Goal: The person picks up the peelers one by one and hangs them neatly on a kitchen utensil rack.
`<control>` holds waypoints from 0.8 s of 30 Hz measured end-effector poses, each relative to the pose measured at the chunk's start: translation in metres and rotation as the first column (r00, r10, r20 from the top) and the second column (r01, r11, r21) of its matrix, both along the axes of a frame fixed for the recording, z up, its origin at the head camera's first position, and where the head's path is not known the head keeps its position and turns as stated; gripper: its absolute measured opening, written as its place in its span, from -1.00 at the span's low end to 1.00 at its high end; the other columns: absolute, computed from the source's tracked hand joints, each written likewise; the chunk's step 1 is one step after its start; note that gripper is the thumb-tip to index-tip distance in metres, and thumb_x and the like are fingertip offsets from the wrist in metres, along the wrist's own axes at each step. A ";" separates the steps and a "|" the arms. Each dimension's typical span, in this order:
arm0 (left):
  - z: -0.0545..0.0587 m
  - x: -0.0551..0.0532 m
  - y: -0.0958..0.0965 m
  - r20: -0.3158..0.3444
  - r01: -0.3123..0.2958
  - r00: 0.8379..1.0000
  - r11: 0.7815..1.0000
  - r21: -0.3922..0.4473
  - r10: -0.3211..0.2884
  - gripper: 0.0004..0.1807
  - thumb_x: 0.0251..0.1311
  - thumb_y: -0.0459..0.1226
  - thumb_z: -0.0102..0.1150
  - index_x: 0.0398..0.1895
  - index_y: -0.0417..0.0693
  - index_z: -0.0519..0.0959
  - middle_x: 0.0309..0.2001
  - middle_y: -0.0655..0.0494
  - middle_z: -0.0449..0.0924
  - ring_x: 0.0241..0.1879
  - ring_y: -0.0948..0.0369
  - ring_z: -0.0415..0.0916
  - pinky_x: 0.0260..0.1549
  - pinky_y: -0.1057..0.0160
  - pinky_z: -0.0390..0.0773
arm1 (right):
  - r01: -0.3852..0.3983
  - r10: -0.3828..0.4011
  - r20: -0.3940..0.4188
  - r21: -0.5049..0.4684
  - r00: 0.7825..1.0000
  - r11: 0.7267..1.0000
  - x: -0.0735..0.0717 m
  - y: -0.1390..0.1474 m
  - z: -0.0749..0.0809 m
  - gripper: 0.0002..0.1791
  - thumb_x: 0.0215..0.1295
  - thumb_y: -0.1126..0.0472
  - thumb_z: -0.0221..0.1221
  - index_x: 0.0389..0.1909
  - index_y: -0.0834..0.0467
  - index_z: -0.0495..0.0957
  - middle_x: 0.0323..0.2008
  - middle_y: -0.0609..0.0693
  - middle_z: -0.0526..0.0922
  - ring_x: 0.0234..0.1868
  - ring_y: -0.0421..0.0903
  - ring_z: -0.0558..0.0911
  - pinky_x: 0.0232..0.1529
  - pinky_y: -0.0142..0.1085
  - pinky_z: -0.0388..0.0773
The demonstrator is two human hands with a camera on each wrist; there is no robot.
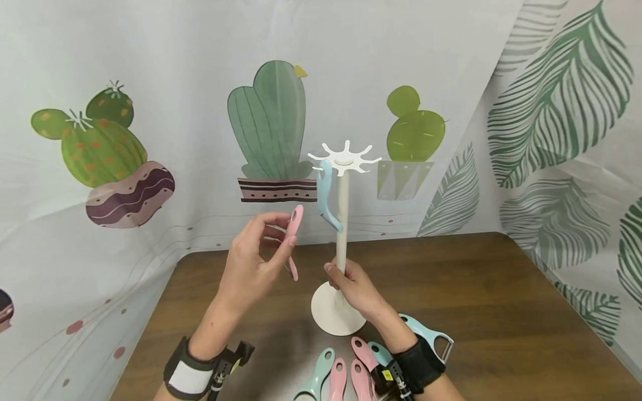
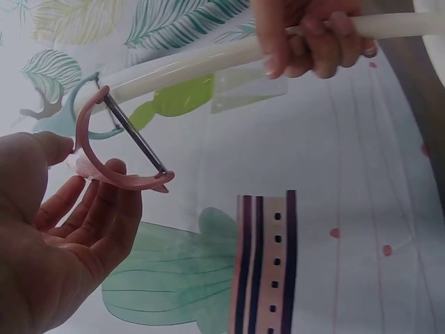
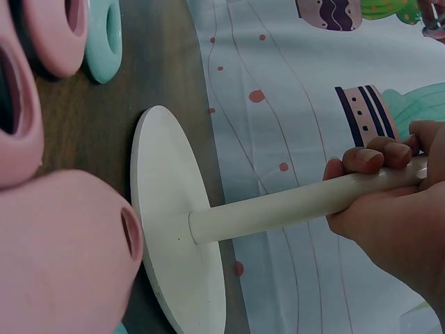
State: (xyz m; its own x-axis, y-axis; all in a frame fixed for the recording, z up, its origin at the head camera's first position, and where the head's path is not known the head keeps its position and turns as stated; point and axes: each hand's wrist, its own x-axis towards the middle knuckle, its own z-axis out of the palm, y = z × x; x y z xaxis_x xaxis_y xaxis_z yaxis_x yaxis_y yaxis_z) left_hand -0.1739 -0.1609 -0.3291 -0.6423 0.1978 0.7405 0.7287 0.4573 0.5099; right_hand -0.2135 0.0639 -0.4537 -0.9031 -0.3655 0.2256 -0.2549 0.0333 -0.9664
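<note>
My left hand pinches a pink Y-shaped peeler between thumb and fingertips, raised above the table to the left of a white utensil stand. In the left wrist view the metal blade of this pink peeler shows across its curved fork, facing the pole. Around the lower pole curls my right hand, just above the round base. From a left hook of the star-shaped top hangs a light blue peeler, its lower end by the pole.
On the table's near side lie several handled tools: a green one, pink ones, a teal handle and a light blue peeler partly behind my right forearm. A printed cactus cloth hangs behind the wooden table.
</note>
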 end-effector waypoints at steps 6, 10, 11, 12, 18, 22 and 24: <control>0.016 -0.003 0.005 -0.025 0.004 1.000 0.999 0.037 -0.003 -0.60 0.38 -0.35 0.38 0.24 -0.12 0.56 0.10 0.10 0.65 -0.14 0.23 0.72 -0.13 0.30 0.73 | -0.006 0.006 -0.005 -0.006 1.000 1.000 0.000 0.001 0.000 -0.68 0.69 0.17 0.06 -0.33 0.25 0.44 -0.51 -0.03 0.37 -0.44 -0.16 0.34 -0.34 -0.32 0.25; 0.027 -0.006 0.009 -0.035 0.014 0.999 0.999 0.049 -0.013 -0.59 0.39 -0.34 0.38 0.25 -0.13 0.55 0.11 0.11 0.64 -0.12 0.24 0.70 -0.12 0.30 0.73 | -0.003 0.003 -0.006 -0.004 1.000 1.000 0.001 0.001 -0.001 -0.67 0.69 0.17 0.05 -0.34 0.25 0.44 -0.51 -0.03 0.37 -0.44 -0.17 0.34 -0.33 -0.32 0.26; 0.030 -0.006 0.010 -0.034 0.019 0.999 0.998 0.054 -0.017 -0.59 0.39 -0.34 0.38 0.24 -0.13 0.55 0.11 0.12 0.64 -0.12 0.24 0.70 -0.12 0.29 0.73 | -0.003 0.003 -0.007 -0.003 1.000 1.000 0.001 0.001 -0.001 -0.67 0.69 0.17 0.05 -0.34 0.25 0.44 -0.51 -0.03 0.37 -0.44 -0.17 0.33 -0.34 -0.32 0.26; 0.033 -0.007 0.010 -0.035 0.024 0.999 0.998 0.059 -0.022 -0.59 0.38 -0.33 0.38 0.24 -0.14 0.56 0.11 0.11 0.65 -0.12 0.24 0.70 -0.12 0.29 0.73 | -0.001 0.001 -0.008 -0.001 1.000 1.000 0.001 0.001 -0.001 -0.67 0.69 0.17 0.05 -0.34 0.25 0.44 -0.51 -0.03 0.37 -0.44 -0.17 0.33 -0.34 -0.32 0.26; 0.047 -0.012 0.014 -0.047 0.052 0.998 0.994 0.097 -0.047 -0.61 0.40 -0.35 0.36 0.24 -0.19 0.55 0.06 0.06 0.65 -0.13 0.20 0.69 -0.12 0.28 0.73 | 0.001 -0.001 0.000 0.002 1.000 1.000 0.001 0.000 0.000 -0.69 0.69 0.17 0.05 -0.34 0.23 0.44 -0.52 -0.05 0.37 -0.44 -0.17 0.33 -0.34 -0.32 0.26; 0.054 -0.016 0.016 -0.059 0.061 0.997 0.992 0.110 -0.055 -0.60 0.42 -0.33 0.34 0.26 -0.19 0.54 0.05 0.03 0.64 -0.09 0.21 0.68 -0.08 0.28 0.72 | 0.004 -0.004 0.012 -0.003 1.000 1.000 0.002 0.000 0.001 -0.70 0.68 0.18 0.07 -0.34 0.21 0.45 -0.51 -0.06 0.37 -0.44 -0.16 0.33 -0.34 -0.32 0.25; 0.057 -0.017 0.017 -0.062 0.066 0.996 0.991 0.113 -0.059 -0.59 0.43 -0.32 0.34 0.27 -0.19 0.54 0.05 0.03 0.64 -0.08 0.22 0.68 -0.06 0.27 0.72 | 0.005 -0.005 0.014 -0.004 1.000 1.000 0.002 0.000 0.001 -0.71 0.68 0.19 0.07 -0.34 0.21 0.45 -0.52 -0.06 0.37 -0.44 -0.17 0.33 -0.34 -0.33 0.25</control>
State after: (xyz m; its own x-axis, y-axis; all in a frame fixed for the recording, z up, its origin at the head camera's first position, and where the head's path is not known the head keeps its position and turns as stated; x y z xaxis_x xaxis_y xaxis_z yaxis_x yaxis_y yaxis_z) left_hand -0.1914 -0.1441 -0.2717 -0.5861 0.1478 0.7966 0.7843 0.3504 0.5120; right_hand -0.2114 0.0638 -0.4529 -0.9079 -0.3602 0.2146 -0.2413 0.0304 -0.9700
